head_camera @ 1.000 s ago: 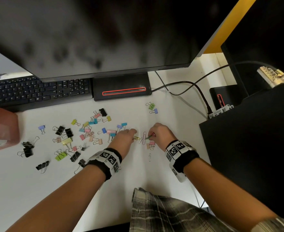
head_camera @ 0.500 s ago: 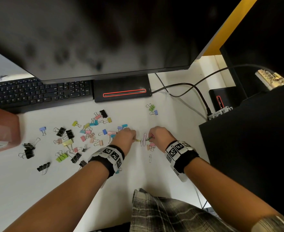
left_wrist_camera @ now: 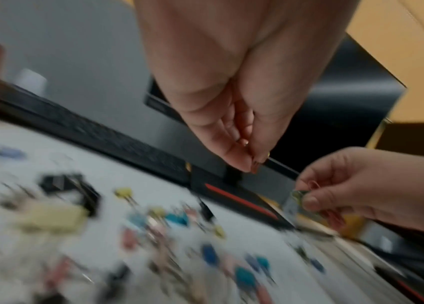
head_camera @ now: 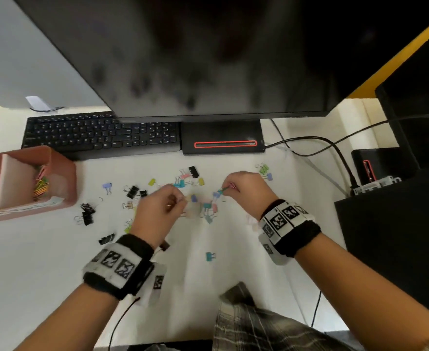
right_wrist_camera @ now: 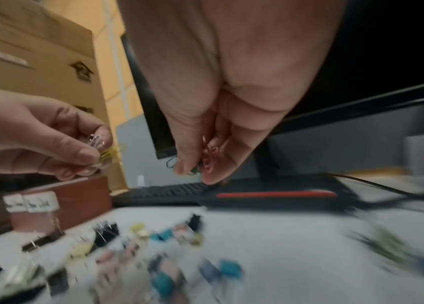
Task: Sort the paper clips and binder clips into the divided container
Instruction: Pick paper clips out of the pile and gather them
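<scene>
Several coloured and black binder clips (head_camera: 183, 182) lie scattered on the white desk (head_camera: 43, 262). My left hand (head_camera: 179, 200) is raised above them and pinches yellow and silver paper clips (right_wrist_camera: 108, 151). My right hand (head_camera: 227, 188) hovers to its right and pinches pink and green paper clips (right_wrist_camera: 206, 159); they also show in the left wrist view as the paper clips (left_wrist_camera: 309, 188). The red-brown divided container (head_camera: 61, 173) stands at the far left, with paper clips (head_camera: 40, 185) in one compartment. The wrist views are blurred by motion.
A black keyboard (head_camera: 99, 134) and the monitor base (head_camera: 223, 136) with a red stripe lie behind the clips, under a large monitor (head_camera: 195, 54). Cables (head_camera: 322, 145) run to a black box (head_camera: 398, 236) on the right. A lone teal binder clip (head_camera: 210, 256) lies near me.
Both hands have lifted off the desk with paper clips pinched in them and moved apart, the left one going left. The head view has turned, and more of the container shows.
</scene>
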Demonstrator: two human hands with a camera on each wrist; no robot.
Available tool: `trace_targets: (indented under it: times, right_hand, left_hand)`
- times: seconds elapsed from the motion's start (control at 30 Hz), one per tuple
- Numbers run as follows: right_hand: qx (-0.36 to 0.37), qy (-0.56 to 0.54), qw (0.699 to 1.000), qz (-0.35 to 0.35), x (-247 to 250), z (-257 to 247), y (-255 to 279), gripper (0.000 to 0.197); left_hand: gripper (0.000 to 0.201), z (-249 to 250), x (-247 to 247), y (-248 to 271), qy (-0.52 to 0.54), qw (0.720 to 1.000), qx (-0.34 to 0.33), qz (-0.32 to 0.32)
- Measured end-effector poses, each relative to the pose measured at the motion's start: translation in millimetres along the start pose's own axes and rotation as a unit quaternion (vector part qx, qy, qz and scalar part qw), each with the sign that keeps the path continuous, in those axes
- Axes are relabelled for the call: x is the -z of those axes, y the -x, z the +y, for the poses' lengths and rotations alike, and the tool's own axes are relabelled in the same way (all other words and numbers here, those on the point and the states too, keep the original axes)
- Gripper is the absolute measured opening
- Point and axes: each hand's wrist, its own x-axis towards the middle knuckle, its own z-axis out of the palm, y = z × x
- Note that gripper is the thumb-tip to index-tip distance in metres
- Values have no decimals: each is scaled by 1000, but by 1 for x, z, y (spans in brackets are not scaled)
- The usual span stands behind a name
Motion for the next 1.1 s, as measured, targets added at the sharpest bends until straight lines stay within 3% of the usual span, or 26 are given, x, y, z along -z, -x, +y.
trace_targets:
  times: [0.13,0.27,0.4,0.53,0.67,0.77,0.93,1.0,1.1]
  right_hand:
    - [79,-34,996,22,-14,-96,-34,16]
    - [143,-48,988,11,-52,-201,-79,16]
    - [141,-55,988,10,-110,-289,-122,11]
    - [82,-56,995,12,-160,-328,-151,17]
    - [47,-73,996,-3,-182,-336,-162,34]
    - [84,-104,991,-13,-176,-332,-151,37]
    - [140,-159,976,51,-143,-263,-94,32]
    - [87,-112,987,77,-127,-209,-64,31]
    - [-60,-52,994,72,-107,-114,-11,24]
  left_hand:
    - [9,-52,103,2,-39,993,66,95]
    - [12,-100,189,-5,-140,973,116,143]
    - [16,-147,227,-30,-164,966,151,129]
    - [17,-177,233,-51,-223,961,152,58]
    - [20,-184,239,-49,-239,962,125,35]
    - [26,-173,243,-40,-194,977,79,33]
    - [18,-134,221,-24,-33,999,9,4]
    - [15,-124,199,-24,-28,999,-16,-16]
    - [16,-107,154,-24,-47,995,-57,-72]
